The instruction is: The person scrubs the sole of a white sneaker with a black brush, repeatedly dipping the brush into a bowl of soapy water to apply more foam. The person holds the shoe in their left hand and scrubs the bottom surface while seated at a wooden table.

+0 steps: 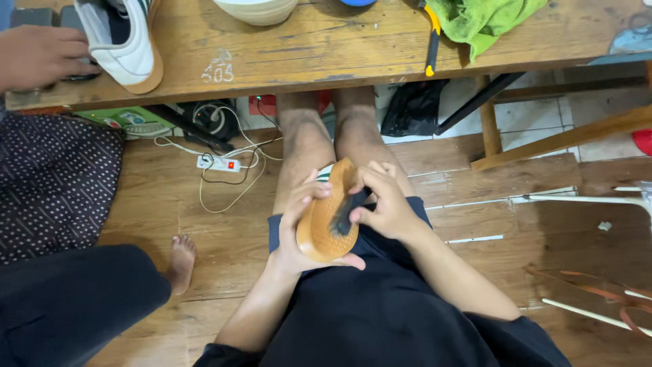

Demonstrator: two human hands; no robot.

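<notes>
A shoe with a tan rubber sole (319, 221) lies sole-up over my lap. My left hand (295, 228) wraps around its left edge and heel and holds it. My right hand (387, 204) pinches a small dark brush (345, 214) whose bristles rest on the sole. A matching white shoe (122, 41) with green stripes and a tan sole stands on the wooden table (305, 54) at the far left, next to another person's hand (37, 54).
On the table are a white bowl (258, 10), a green cloth (482, 20) and a yellow-handled tool (432, 44). Below it lie a white power strip (219, 164) with cables and a black bag (411, 109). Another person sits at my left, bare foot (180, 261) on the floor.
</notes>
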